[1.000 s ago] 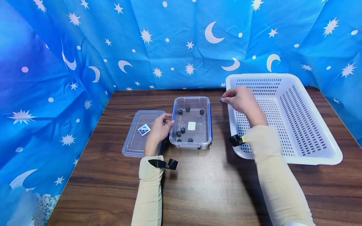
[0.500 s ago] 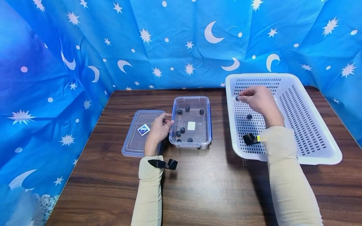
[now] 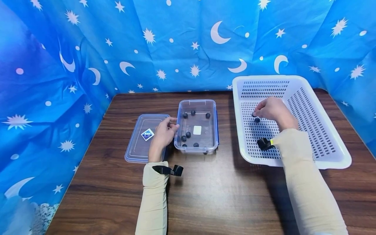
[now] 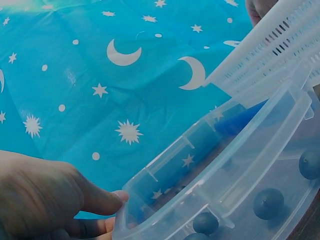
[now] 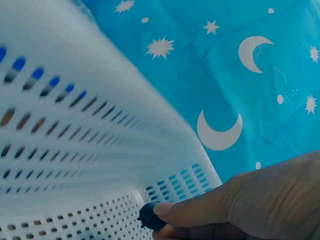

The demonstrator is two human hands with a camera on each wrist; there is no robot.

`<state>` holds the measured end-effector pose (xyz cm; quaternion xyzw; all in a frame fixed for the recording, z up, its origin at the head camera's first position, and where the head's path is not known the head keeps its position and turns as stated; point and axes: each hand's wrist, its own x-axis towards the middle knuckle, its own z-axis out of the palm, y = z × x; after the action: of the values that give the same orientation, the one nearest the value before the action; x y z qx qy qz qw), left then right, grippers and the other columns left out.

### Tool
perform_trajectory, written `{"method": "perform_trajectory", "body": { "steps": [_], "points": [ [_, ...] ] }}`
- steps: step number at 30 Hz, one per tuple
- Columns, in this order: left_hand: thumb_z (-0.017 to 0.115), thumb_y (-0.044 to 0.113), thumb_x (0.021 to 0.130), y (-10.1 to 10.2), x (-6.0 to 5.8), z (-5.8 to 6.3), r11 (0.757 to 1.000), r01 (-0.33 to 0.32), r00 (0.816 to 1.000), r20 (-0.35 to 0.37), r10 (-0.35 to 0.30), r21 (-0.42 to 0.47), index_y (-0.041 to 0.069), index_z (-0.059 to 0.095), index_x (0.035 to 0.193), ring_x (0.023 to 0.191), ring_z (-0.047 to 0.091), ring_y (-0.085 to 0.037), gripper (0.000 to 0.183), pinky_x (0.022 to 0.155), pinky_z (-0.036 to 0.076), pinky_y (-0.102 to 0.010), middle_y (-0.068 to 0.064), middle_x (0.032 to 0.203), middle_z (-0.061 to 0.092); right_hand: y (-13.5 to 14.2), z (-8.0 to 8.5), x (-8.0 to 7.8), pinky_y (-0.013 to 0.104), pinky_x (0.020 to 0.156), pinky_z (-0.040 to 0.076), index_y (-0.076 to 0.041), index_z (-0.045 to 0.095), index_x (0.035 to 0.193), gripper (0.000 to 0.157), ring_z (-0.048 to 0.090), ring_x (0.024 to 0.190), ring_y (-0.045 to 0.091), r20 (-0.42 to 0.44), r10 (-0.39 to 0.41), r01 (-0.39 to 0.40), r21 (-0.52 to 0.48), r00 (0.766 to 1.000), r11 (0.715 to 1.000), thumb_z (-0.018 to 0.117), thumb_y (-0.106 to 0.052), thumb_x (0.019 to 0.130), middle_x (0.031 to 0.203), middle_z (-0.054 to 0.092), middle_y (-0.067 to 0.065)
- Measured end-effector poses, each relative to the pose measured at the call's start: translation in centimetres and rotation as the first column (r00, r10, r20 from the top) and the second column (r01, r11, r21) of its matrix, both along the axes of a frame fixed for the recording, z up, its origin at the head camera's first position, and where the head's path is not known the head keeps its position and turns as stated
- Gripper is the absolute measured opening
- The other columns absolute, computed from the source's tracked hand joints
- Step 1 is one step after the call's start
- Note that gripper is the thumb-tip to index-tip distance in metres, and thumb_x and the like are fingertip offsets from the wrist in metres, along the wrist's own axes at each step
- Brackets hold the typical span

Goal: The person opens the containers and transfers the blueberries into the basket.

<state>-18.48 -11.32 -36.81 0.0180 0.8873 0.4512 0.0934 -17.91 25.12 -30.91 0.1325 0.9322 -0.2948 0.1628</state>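
Note:
In the head view my right hand [image 3: 272, 111] is low inside the white basket [image 3: 243, 143], pinching a blueberry [image 5: 150, 216] between thumb and fingertips. Another blueberry [image 3: 257, 120] lies on the basket floor just below those fingertips. At the left side of a clear plastic container [image 3: 205, 129], my left hand [image 3: 165, 132] grips the rim with thumb and fingers, as the left wrist view shows close up. Several blueberries [image 4: 268, 203] lie scattered on the container's bottom.
A clear lid [image 3: 136, 143] with a blue and white label lies on the wooden table [image 3: 205, 189], partly under the left forearm. Behind the table hangs a blue cloth [image 3: 176, 49] with moons and stars.
My right hand has moved rightward from over the basket's left rim, then down toward its floor, still pinching the blueberry. The left hand stays at the container.

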Motion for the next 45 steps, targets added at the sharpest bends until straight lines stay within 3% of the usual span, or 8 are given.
{"method": "perform_trajectory", "body": {
  "steps": [13,22,28,36,45],
  "points": [
    [0.053,0.02,0.099,0.1,0.2,0.1,1.0,0.007,1.0,-0.017,-0.006,0.003,0.009,0.055,0.13,0.08,0.059,-0.021,0.033,0.074,0.054,-0.033,-0.009,0.098,0.055,0.6,-0.4,-0.2,0.049,0.08,0.04,-0.001,0.066,0.106,0.023,0.051,0.098,0.035,0.101,0.094,-0.101,0.063,0.99,0.993,0.062,-0.018,0.091,0.098,0.064,0.017],
    [0.053,0.02,0.099,0.0,0.2,0.2,1.0,0.01,1.0,-0.025,-0.01,-0.004,0.009,0.055,0.13,0.08,0.059,-0.022,0.033,0.072,0.051,-0.033,-0.009,0.097,0.055,0.5,-0.2,-0.2,0.054,0.083,0.043,-0.003,0.064,0.113,0.027,0.052,0.101,0.037,0.101,0.077,-0.084,0.072,0.992,0.994,0.062,-0.019,0.091,0.11,0.062,0.021],
    [0.053,0.021,0.099,-0.1,0.2,0.3,1.0,0.006,1.0,-0.011,-0.006,0.001,0.01,0.055,0.129,0.08,0.059,-0.021,0.033,0.073,0.052,-0.033,-0.009,0.098,0.056,0.5,-0.1,-0.1,0.057,0.086,0.041,0.0,0.063,0.113,0.027,0.051,0.101,0.038,0.063,0.075,-0.078,0.048,0.995,0.996,0.061,-0.018,0.092,0.111,0.061,0.023],
    [0.052,0.022,0.099,-0.1,0.1,0.4,1.0,0.012,1.0,0.007,-0.012,-0.014,0.011,0.054,0.131,0.082,0.061,-0.022,0.034,0.072,0.051,-0.033,-0.009,0.1,0.057,0.1,0.2,0.3,0.063,0.093,0.037,-0.003,0.062,0.114,0.025,0.05,0.104,0.04,-0.019,0.003,-0.003,0.009,1.0,1.0,0.059,-0.017,0.093,0.118,0.058,0.023],
    [0.052,0.023,0.099,-0.1,0.1,0.3,0.999,0.006,1.0,-0.006,-0.006,-0.031,0.012,0.054,0.131,0.082,0.061,-0.022,0.034,0.071,0.05,-0.033,-0.007,0.099,0.056,-0.5,1.4,0.0,0.061,0.092,0.041,-0.004,0.062,0.118,0.029,0.051,0.105,0.04,-0.054,0.016,-0.016,0.008,0.998,1.0,0.059,-0.02,0.094,0.12,0.058,0.024]
  ]
}}
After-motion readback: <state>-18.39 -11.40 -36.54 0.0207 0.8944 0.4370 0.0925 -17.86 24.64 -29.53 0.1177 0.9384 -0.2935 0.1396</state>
